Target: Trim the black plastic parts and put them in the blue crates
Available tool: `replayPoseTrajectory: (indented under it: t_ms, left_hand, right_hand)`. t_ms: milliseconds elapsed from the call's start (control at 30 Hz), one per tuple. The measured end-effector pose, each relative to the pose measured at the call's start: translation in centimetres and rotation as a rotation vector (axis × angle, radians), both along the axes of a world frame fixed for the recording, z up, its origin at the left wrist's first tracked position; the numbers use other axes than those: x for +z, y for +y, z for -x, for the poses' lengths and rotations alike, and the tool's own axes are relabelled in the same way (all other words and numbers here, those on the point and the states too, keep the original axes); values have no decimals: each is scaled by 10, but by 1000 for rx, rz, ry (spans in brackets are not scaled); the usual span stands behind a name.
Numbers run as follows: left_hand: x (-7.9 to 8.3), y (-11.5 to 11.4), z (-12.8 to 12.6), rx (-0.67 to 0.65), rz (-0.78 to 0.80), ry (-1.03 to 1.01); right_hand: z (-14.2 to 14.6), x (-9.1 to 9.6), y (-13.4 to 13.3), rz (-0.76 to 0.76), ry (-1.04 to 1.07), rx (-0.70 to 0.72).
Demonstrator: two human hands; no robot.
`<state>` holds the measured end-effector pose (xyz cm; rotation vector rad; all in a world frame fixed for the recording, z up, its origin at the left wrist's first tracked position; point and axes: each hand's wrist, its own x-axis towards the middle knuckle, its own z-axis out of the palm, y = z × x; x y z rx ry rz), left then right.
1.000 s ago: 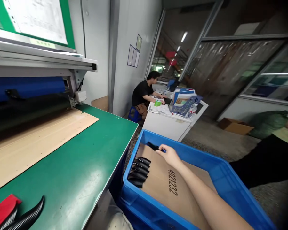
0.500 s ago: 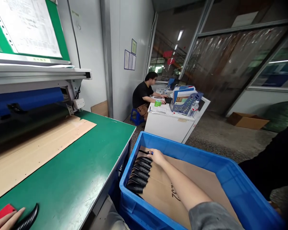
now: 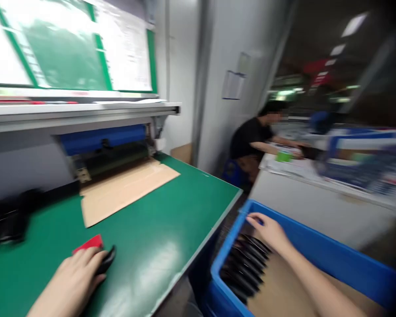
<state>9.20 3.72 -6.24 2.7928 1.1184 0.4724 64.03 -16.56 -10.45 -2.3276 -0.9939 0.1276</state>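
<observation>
The black curved pieces (image 3: 247, 264) lie in a row in the blue bin (image 3: 333, 259), at about 4 o'clock from the green tabletop (image 3: 158, 237). They look thin, dark and a bit blurry. My right hand (image 3: 267, 229) rests open over their top end, grasping nothing that I can see. My left hand (image 3: 75, 277) lies flat on one more black piece (image 3: 107, 259) beside a red pad (image 3: 87, 243). I think a slow, gentle touch keeps the row neat.

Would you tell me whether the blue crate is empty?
Not empty: the blue crate holds black curved pieces and cardboard.
</observation>
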Motion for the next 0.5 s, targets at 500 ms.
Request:
replayPoseTrajectory:
  t_ms: [500]
  left_hand:
    - [58,-17,58,57,817,-1152]
  right_hand:
    - [357,150,217,-143,58,1286]
